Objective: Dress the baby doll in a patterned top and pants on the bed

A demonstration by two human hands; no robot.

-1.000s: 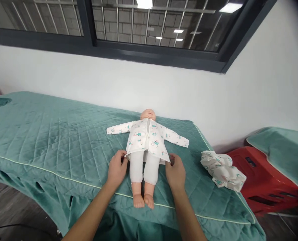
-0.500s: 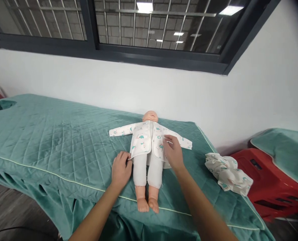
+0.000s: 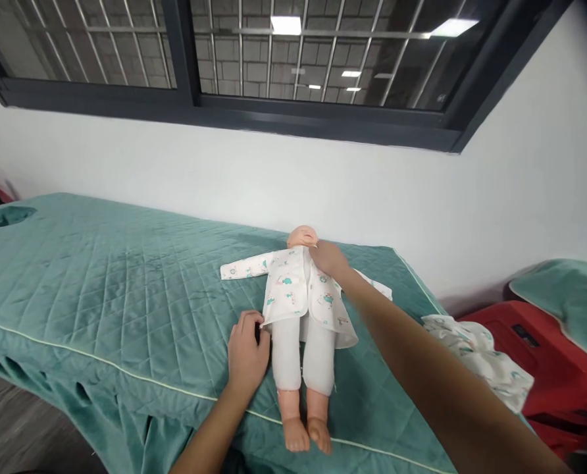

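Note:
A baby doll [image 3: 303,236] lies on its back on the green quilted bed, its head toward the wall and its bare feet toward me. It wears a white printed baby jacket [image 3: 284,289], whose front edges lie side by side with a narrow gap, sleeves spread out. White cloth covers its legs. My left hand [image 3: 248,347] pinches the jacket's lower corner beside the doll's hip. Up at the neckline, my right hand [image 3: 329,258] is closed on the jacket's collar, just below the chin. The right forearm hides part of one sleeve.
A crumpled white printed cloth [image 3: 481,355] lies on the bed's right edge, partly behind my right forearm. Beside it stands a red plastic stool [image 3: 525,336] with green fabric [image 3: 564,296] behind. A white wall [image 3: 175,168] and barred window border the bed [image 3: 126,283].
My right hand has moved from the jacket's front panel up to the collar. My left hand stays at the lower corner. The view has shifted slightly.

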